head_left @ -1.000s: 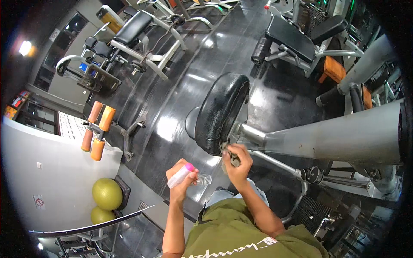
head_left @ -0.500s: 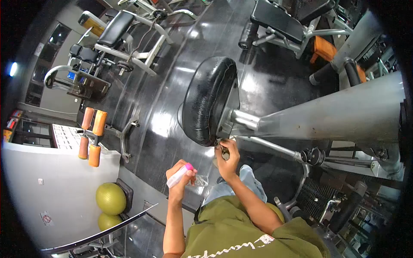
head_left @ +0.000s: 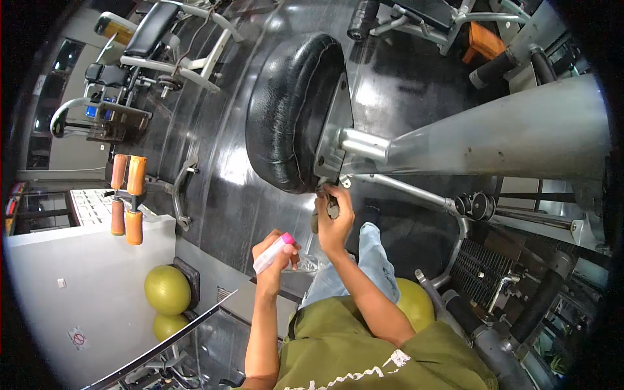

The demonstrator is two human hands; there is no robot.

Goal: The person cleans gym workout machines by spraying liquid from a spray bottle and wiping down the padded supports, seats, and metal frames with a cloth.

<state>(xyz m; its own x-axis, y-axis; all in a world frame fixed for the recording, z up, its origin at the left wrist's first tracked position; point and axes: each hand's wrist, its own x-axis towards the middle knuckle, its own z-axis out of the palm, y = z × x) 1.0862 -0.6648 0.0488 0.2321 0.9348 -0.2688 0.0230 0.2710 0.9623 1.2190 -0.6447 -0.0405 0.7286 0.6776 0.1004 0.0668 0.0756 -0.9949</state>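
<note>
In my left hand [head_left: 276, 255] is a small whitish translucent bottle [head_left: 265, 262] with a pink cap; my fingers are wrapped round it. Crinkled clear plastic [head_left: 313, 263] shows just beside that hand. My right hand [head_left: 336, 224] is up at the lower end of a black padded cushion [head_left: 286, 117], by the corner of its metal bracket [head_left: 333, 140]. Its fingers are pinched together, and a dull brownish piece shows at them, too small and hidden to name.
A thick grey machine arm [head_left: 494, 136] carries the cushion from the right. Orange foam rollers [head_left: 135, 175] stand at left, above a white partition [head_left: 78, 279] and green exercise balls [head_left: 167, 289]. A padded bench [head_left: 151, 29] is at the back left. Dark rubber flooring [head_left: 218, 136] runs between.
My view has shifted closer to the cushion, which appears larger and higher. My right hand stays at its lower end; my left hand keeps the bottle.
</note>
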